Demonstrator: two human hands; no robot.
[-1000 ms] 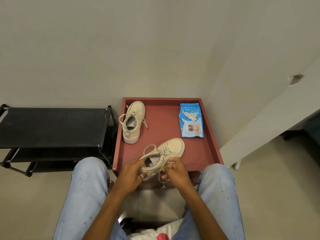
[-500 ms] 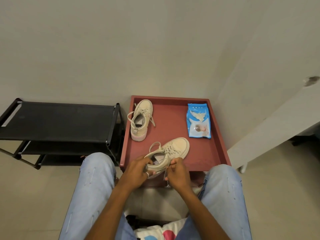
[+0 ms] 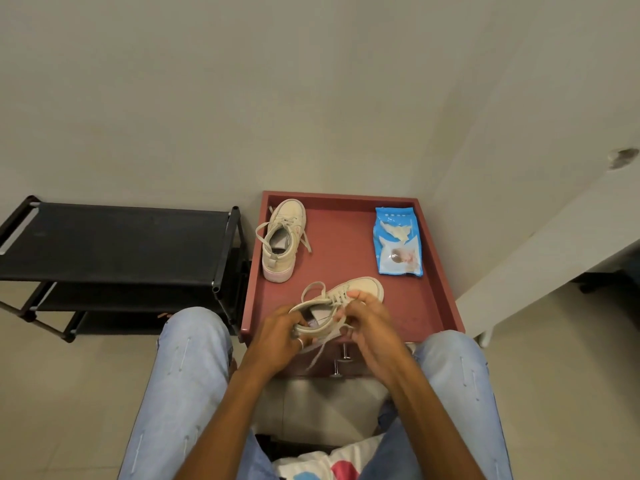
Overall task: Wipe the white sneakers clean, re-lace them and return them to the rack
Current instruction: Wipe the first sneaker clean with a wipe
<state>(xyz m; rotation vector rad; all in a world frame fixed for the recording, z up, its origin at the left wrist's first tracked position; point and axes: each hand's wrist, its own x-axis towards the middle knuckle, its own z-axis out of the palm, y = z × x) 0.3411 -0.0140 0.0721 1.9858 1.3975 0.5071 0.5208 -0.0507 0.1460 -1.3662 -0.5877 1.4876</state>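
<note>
One white sneaker (image 3: 360, 288) lies at the near edge of the red tray table (image 3: 346, 258), toe pointing right and away. My left hand (image 3: 277, 336) grips its heel and collar. My right hand (image 3: 369, 315) pinches the shoelace over the tongue, and a loose lace end hangs down past the table's edge. The second white sneaker (image 3: 282, 237) stands alone at the table's far left, laces loose. The black shoe rack (image 3: 117, 244) stands to the left of the table.
A blue pack of wipes (image 3: 398, 242) lies at the far right of the table. My knees in light jeans flank the table's near edge. A white door or panel (image 3: 554, 258) leans in at the right. Walls close off the back.
The view has shifted, so everything sits further right in the frame. My right hand has moved up the laces toward the tongue. My left hand keeps its hold on the heel.
</note>
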